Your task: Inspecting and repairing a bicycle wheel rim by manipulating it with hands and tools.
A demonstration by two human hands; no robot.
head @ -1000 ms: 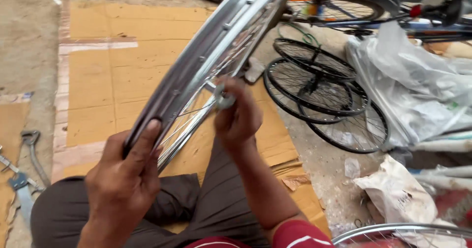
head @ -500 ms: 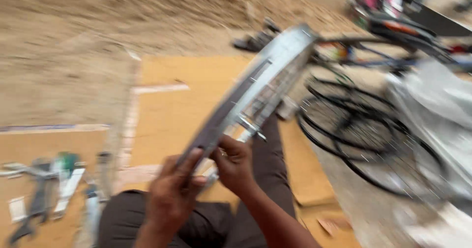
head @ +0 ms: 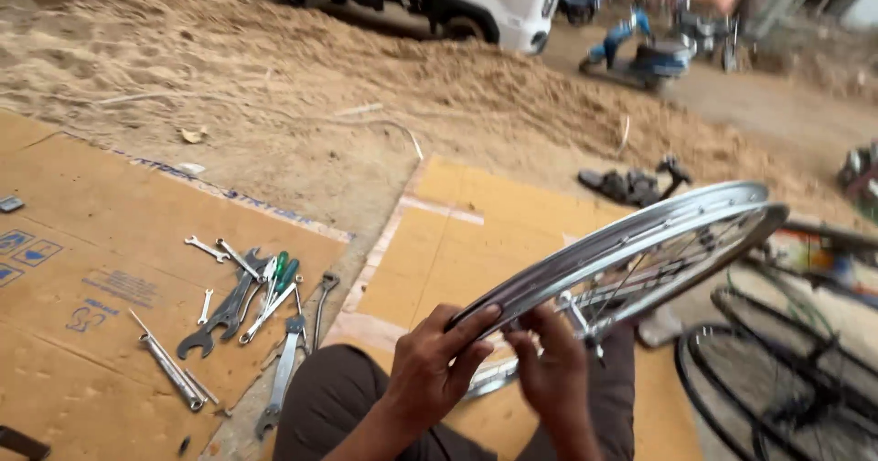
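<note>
While left hand (head: 437,368) fingers clamp the wheel rim (head: 631,241), right hand (head: 551,369) fingers hide behind it — grip unclear.

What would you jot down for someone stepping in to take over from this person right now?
Left hand: fingers curled over the near edge of the silver bicycle wheel rim, holding it tilted above the lap.
Right hand: inside the rim among the spokes, next to the hub axle; exact grasp unclear.
Wrenches and screwdrivers lie on the cardboard to the left, untouched.
Black wheels lie to the right.
Done: rim has its spokes in.
Left: cannot be judged from here.
</note>
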